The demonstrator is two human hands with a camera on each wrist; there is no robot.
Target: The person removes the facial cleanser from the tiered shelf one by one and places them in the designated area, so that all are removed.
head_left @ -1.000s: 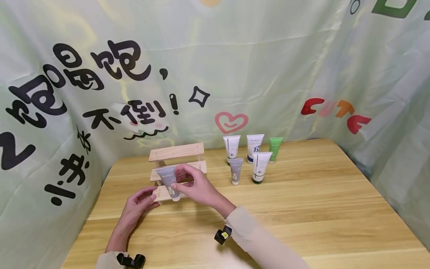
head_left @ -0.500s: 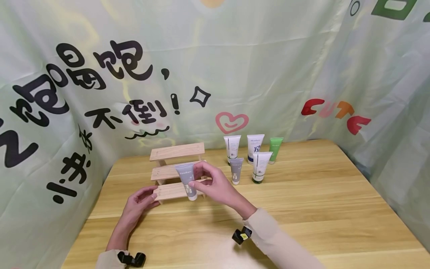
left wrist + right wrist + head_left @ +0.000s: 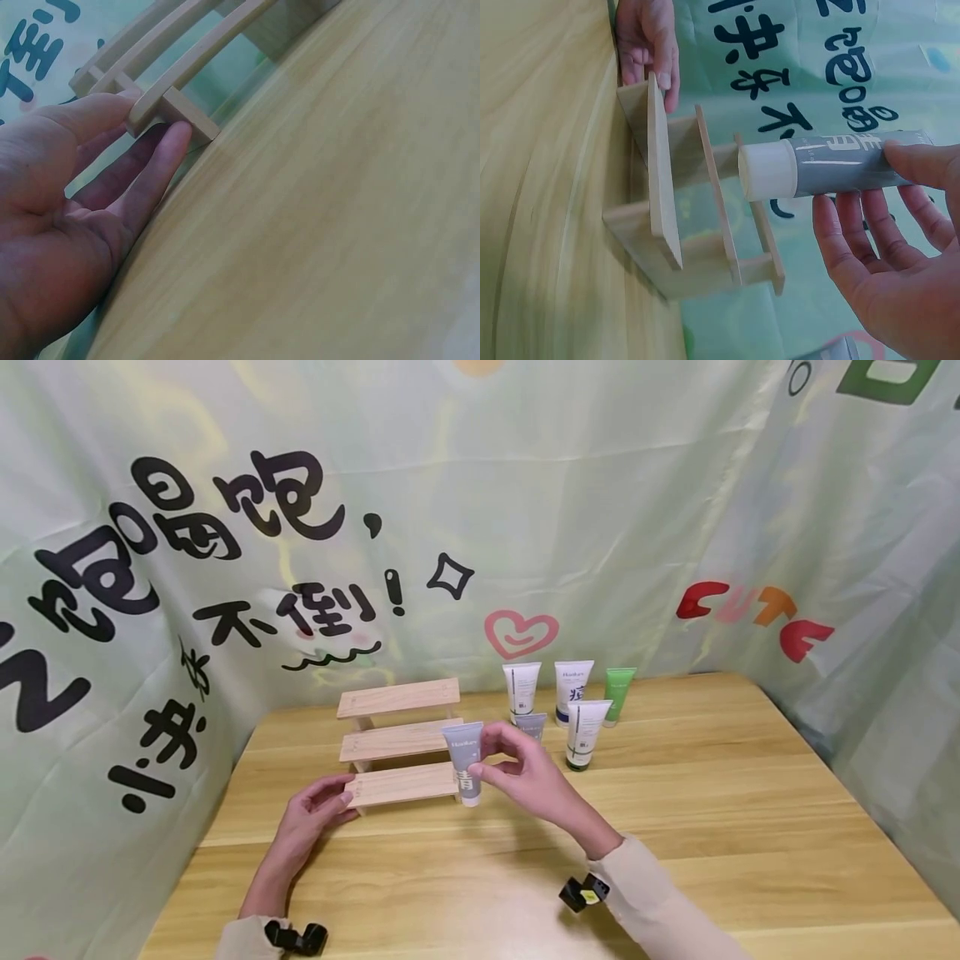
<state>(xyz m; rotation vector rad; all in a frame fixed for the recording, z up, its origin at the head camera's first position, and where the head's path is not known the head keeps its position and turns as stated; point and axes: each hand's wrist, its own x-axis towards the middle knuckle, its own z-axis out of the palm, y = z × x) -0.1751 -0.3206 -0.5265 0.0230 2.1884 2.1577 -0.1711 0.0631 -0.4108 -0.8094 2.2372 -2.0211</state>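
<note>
My right hand (image 3: 534, 781) pinches a grey squeeze tube (image 3: 462, 752) between thumb and fingers, cap down, at the right end of a three-step wooden stand (image 3: 401, 785). The right wrist view shows the tube's white cap (image 3: 769, 171) away from the steps, with the thumb on one side of the tube and the fingers along the other. My left hand (image 3: 309, 817) holds the left end of the stand's lowest step. In the left wrist view its thumb is at the board's end, and a fingertip (image 3: 178, 133) lies by the stand's leg.
To the right of the stand, white tubes (image 3: 588, 731) stand upright on the wooden table (image 3: 712, 827) with a green tube (image 3: 618, 693). A smaller grey tube (image 3: 534, 724) is partly hidden behind my right hand. A printed curtain (image 3: 600, 527) hangs behind the table.
My right hand has carried the grey tube rightward, from before the stand's left part to its right end, now overlapping the smaller grey tube. My left hand has stayed on the stand.
</note>
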